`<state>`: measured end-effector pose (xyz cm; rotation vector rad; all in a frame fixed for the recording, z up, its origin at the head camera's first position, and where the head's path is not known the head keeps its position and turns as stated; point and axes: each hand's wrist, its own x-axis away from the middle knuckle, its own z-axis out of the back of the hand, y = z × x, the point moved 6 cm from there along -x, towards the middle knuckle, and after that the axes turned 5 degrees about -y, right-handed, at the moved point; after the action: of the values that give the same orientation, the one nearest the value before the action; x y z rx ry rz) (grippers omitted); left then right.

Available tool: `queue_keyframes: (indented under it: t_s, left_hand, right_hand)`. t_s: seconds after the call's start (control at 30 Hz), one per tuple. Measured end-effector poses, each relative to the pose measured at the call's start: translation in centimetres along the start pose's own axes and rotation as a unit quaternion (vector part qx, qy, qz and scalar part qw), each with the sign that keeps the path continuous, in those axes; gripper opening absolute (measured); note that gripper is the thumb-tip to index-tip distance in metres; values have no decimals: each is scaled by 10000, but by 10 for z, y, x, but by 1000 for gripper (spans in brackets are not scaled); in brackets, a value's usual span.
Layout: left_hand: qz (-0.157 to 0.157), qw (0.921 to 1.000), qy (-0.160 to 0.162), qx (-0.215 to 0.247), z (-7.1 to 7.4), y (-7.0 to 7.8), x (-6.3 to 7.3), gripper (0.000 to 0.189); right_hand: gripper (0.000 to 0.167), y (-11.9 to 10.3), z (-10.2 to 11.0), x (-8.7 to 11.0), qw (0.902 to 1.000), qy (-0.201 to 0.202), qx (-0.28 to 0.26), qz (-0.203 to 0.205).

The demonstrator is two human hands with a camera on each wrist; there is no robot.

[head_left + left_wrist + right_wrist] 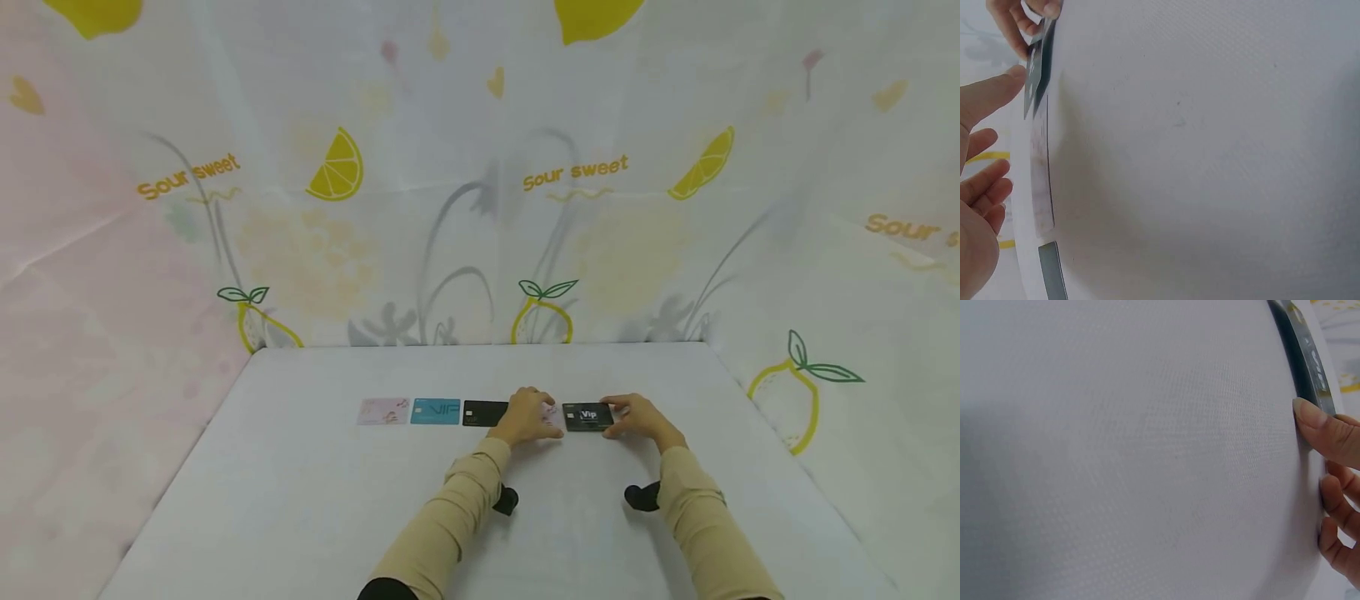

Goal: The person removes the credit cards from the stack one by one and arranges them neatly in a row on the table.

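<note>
A black card [588, 417] marked "Vip" is at the right end of a row of cards. My right hand [641, 418] pinches its right edge between thumb and fingers. In the left wrist view the black card [1033, 72] looks tilted; a dark layer lies under it, and I cannot tell whether that is a second card or a shadow. My left hand [528, 415] hovers over a floral pink card [553, 415], hiding most of it. Its fingers are loosely bent, and its thumb [997, 92] reaches the black card's left end, apparently touching it.
Left of my hands in the row lie a black card [480, 413] with a chip, a blue VIP card [435, 412] and a pale pink card [383, 412]. The white table [285, 500] ends at a patterned cloth wall [420, 250]. Dark wrist mounts [642, 497] hang below the sleeves.
</note>
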<state>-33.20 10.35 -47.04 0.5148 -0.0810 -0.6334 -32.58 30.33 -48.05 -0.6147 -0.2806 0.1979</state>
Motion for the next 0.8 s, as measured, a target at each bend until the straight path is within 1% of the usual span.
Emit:
queue_keyframes:
  t_s: [0.2, 0.33, 0.43, 0.6, 0.73, 0.8]
  left_hand:
    - [111, 9994, 125, 310, 4, -9, 8, 50]
    - [102, 9986, 245, 460, 9, -17, 18, 50]
    - [31, 9972, 380, 635, 14, -22, 28, 50]
    - [-8, 9929, 697, 959, 22, -33, 40, 51]
    - [-76, 9902, 883, 1079, 28, -37, 47, 53]
    - [-117, 9893, 927, 1124, 30, -39, 50, 54]
  right_hand:
    - [64, 3, 1, -1, 9996, -67, -11, -285]
    - [65, 4, -2, -1, 9990, -135, -107, -402]
    - [66, 3, -3, 0, 9991, -130, -128, -372]
    - [67, 2, -3, 1, 9997, 57, -119, -193]
    - [70, 4, -5, 4, 9987, 323, -350, -166]
    - [72, 6, -8, 7, 9977, 461, -449, -211]
